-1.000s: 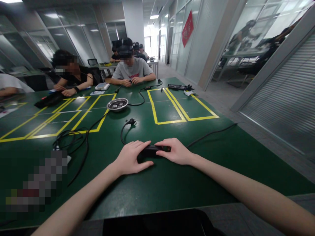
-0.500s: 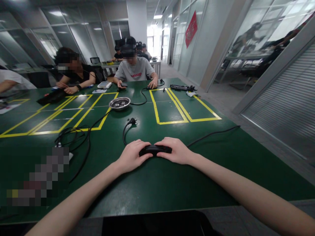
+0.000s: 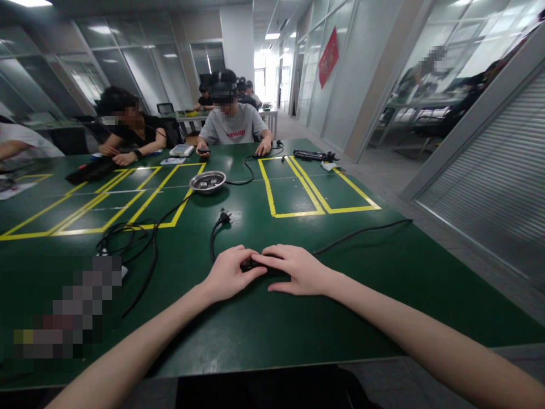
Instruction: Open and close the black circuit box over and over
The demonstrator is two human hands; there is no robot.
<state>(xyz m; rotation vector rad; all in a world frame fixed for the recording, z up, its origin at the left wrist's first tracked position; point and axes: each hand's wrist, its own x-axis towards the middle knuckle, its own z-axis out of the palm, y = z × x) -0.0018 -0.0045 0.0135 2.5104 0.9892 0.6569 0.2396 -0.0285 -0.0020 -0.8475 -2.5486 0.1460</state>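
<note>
A black oblong block, by its look a power adapter (image 3: pixel 248 264), lies low over the green table in front of me, mostly hidden by my fingers. My left hand (image 3: pixel 227 275) grips its left end between thumb and fingers. Over its right part reaches my right hand (image 3: pixel 300 270), fingers stretched across the top and thumb apart from the block. A short black cord with a plug (image 3: pixel 224 218) curves out beyond my left hand. On the other side, a thinner black cable (image 3: pixel 366 232) runs toward the table's right edge.
A metal bowl (image 3: pixel 208 182) holding small metal parts stands ahead. Coiled black cable (image 3: pixel 123 238) lies left, near a blurred-out patch. Yellow tape rectangles (image 3: pixel 298 215) mark the green table (image 3: pixel 238 341). A folded black tripod (image 3: pixel 314 155) lies at the far right. Co-workers (image 3: pixel 234 122) sit opposite.
My right hand has loosened from the adapter's right end; its fingers moved left over the top and its thumb dropped away. The plug shifted slightly left and nearer.
</note>
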